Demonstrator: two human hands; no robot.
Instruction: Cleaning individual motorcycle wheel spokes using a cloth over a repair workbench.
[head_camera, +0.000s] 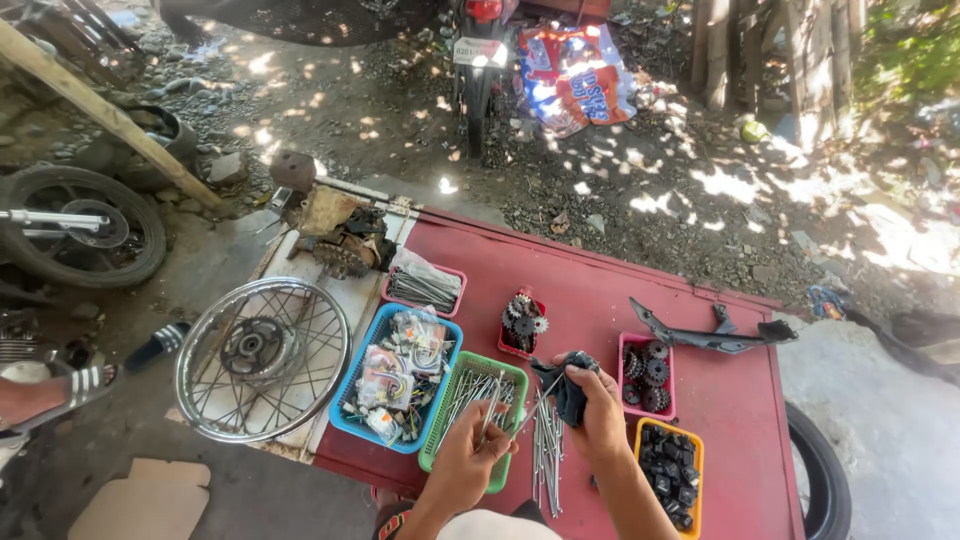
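My left hand (470, 450) pinches a thin metal spoke (490, 420) above the green basket (440, 430), which holds several more spokes. My right hand (598, 410) is closed around a dark blue rag (566, 385) and meets the spoke's far end just right of the basket. Below both hands, a loose bundle of spokes (546, 450) lies on the red table (600, 300).
On the table stand a blue basket of packaged parts (398, 375), a pink tray of spokes (423, 288), small trays of sprockets (521, 322) (648, 372), a yellow tray of black parts (668, 475) and a black bracket (715, 335). A spoked wheel (262, 358) lies at left. A sandalled foot (60, 390) is far left.
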